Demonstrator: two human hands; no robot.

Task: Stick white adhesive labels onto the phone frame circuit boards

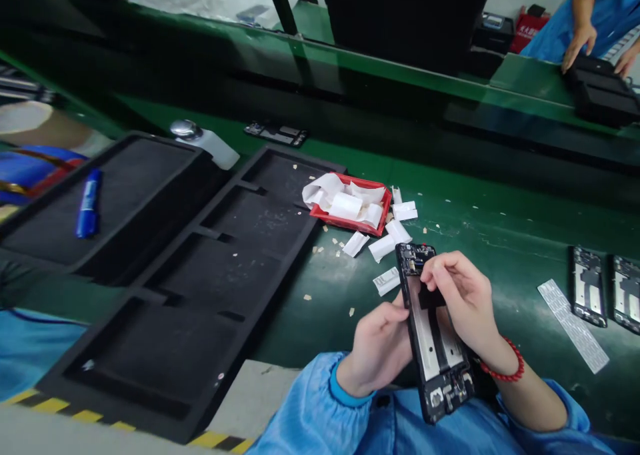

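At five o'clock, our left hand (pixel 380 345) clamps a smartphone frame (pixel 430 348) by its edge; our right hand (pixel 465 301) gathers its fingers at the upper end, pinching what, if anything, we cannot tell. We judge this delicate fingertip work inside it, calling next for a steady hold. The frame is tilted, black-edged, silvery inside, circuitry bared. Beyond, toward eleven, lies a red tray (pixel 345 223) of white scraps (pixel 345 206).

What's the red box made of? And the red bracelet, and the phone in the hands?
The red box looks like smooth, hard plastic: its thin walls stand stiff. The red bracelet is small, round beads, maybe glossy; wood, glass or plastic, I can't tell. The phone has a silvery middle with a soft sheen, probably metal; its dark rim may be plastic or metal.
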